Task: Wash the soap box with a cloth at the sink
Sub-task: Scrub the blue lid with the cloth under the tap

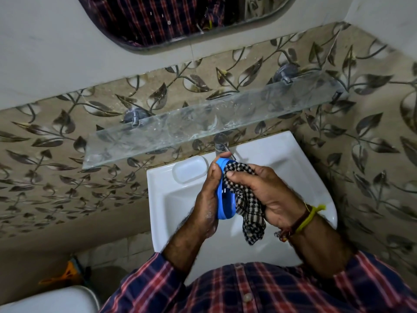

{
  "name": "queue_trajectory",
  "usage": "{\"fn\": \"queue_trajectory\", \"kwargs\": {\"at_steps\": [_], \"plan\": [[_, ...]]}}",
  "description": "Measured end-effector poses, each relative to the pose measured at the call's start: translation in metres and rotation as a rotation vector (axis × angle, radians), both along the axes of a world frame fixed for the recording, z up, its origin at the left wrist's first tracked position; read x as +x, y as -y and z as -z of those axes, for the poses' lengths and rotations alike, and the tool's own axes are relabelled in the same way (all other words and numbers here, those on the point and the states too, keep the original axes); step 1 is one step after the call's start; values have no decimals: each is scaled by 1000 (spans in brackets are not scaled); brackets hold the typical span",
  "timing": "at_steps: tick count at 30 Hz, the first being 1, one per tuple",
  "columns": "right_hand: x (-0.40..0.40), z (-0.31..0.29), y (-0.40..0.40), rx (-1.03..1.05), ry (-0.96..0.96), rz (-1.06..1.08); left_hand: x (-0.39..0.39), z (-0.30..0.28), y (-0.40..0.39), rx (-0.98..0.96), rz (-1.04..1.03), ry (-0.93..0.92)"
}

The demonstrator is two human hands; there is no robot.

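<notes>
I see both hands over the white sink [300, 177], close under the tap [222, 145] and the glass shelf [203, 123]; free room is small there. My left hand [208, 199] has its fingers closed around the blue soap box [224, 204], held on edge. My right hand [268, 195] grips the checked cloth [246, 199], pressed against the box.

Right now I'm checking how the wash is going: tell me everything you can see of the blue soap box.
The blue soap box looks like smooth plastic, oval with rounded ends, and small slots show in its face. It stands on edge above the white sink, below the tap. The left hand grips it from the left; the right hand presses a checked cloth against its right side.
</notes>
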State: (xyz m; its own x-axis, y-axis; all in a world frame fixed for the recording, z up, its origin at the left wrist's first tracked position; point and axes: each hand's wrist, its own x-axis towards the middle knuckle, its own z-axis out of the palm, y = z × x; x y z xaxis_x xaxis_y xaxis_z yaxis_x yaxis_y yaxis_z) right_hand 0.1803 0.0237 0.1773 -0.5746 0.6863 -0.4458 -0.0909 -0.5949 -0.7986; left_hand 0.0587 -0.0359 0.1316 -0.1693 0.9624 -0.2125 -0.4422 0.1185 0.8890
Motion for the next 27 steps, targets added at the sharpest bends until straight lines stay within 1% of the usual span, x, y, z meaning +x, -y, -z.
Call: {"fn": "queue_trajectory", "kwargs": {"at_steps": [4,7,9,11,13,17,20,22,24,26,27], "plan": [[0,2,11,119,103,-129,-13,-6,-6,8,1,19],[-1,1,5,84,62,-62,-8,-2,-4,9,16,12],[-1,0,1,129,85,-58,-5,-1,-4,1,6,21],[0,1,5,206,152,-148,-9,-4,-6,1,-13,42],[1,3,9,236,180,-214,-13,-3,-7,-7,-24,44],[1,3,3,223,154,-148,-9,-1,-4,-28,-3,40],[1,5,10,302,138,-246,-15,-8,-9,-14,-18,34],[3,9,14,308,132,-307,-16,-9,-10,-4,-9,-6],[5,12,12,313,154,-292,-14,-6,-9,-14,-6,-15],[6,13,10,387,162,-283,-13,-7,-9,-13,-11,0],[6,13,10,445,160,-312,-14,-8,-10,-8,-13,-3]]}}
